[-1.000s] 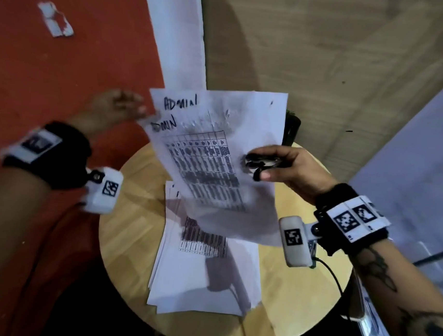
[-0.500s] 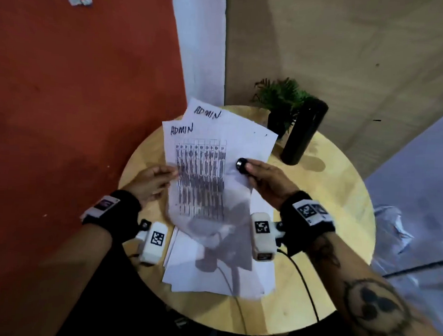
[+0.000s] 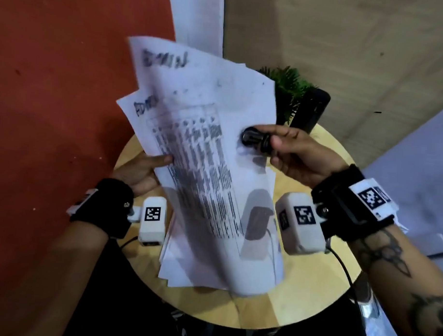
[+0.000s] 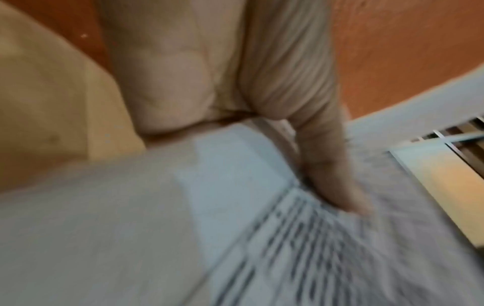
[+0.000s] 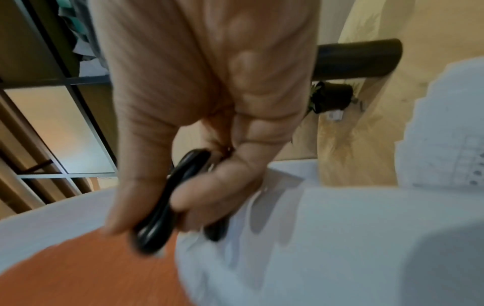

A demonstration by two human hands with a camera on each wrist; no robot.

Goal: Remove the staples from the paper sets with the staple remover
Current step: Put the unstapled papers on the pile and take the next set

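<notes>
A printed paper set (image 3: 206, 152) with "ADMIN" handwritten at its top is lifted above the round wooden table (image 3: 309, 294), its sheets fanned and blurred. My left hand (image 3: 150, 169) holds its left edge, thumb on the printed face (image 4: 337, 186). My right hand (image 3: 288, 152) grips the black staple remover (image 3: 254, 140) at the set's right edge; in the right wrist view the remover (image 5: 170, 198) sits between thumb and fingers. No staple is visible. A stack of further paper sets (image 3: 184, 267) lies on the table beneath.
A small green plant (image 3: 286, 87) in a dark pot and a tall black cylinder (image 3: 311, 109) stand at the table's far side. A red wall (image 3: 54, 111) is on the left, a white strip (image 3: 198, 16) beside it, and wood flooring on the right.
The paper set, lowered towards the stack half a second ago, has risen off the table again. Both hands came up with it, the right still holding the staple remover at its right edge.
</notes>
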